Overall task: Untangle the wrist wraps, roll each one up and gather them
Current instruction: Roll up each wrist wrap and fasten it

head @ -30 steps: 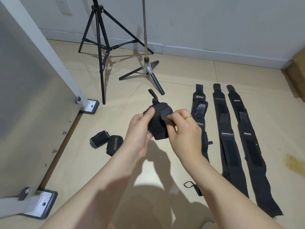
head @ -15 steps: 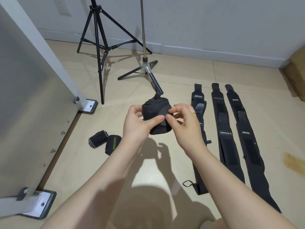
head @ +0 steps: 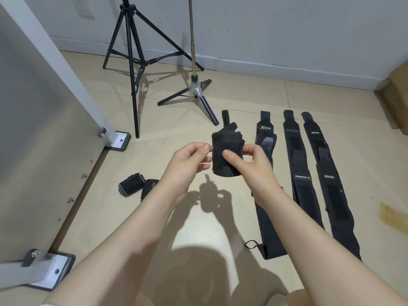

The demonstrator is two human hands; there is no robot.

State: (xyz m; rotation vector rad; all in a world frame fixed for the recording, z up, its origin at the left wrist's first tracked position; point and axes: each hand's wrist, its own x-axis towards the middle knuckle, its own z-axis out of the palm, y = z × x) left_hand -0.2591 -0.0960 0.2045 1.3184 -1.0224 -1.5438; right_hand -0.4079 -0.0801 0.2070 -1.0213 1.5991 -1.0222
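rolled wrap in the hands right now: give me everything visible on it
The black fabric rolled wrist wrap is wound into a stubby, roughly upright cylinder with fuzzy, frayed-looking edges. A narrow black strap end sticks up from its top. It is held in the air above the beige tiled floor. The right hand grips it, thumb across the front; the left hand pinches its left edge. No logo is visible.

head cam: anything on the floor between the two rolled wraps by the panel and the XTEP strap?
Nothing lies on that floor, only shadow. Above it, both hands, left hand and right hand, hold a rolled wrap, between the rolled wraps and XTEP strap.
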